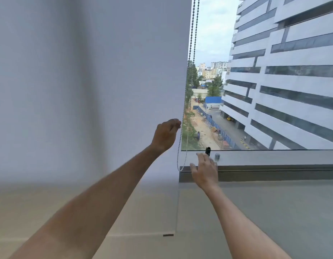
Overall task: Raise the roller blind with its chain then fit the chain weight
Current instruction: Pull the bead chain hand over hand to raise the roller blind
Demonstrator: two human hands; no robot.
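1. Forearms, both bare, reach up from the lower edge of the view toward the window.
2. The right hand (205,171) hovers over the window sill (274,158), fingers spread and holding nothing, just short of a small black chain weight (207,151) standing upright on the sill. A small grey piece (217,156) sits just beside the weight.
3. The left hand (166,134) is higher, its fingers pinched narrow at the blind's edge; whether they actually grip the chain cannot be told.
4. The bead chain (191,58) hangs in two strands down the right edge of the white roller blind (90,81), looping near the sill.
5. Beyond the glass stands a tall white building (285,71).
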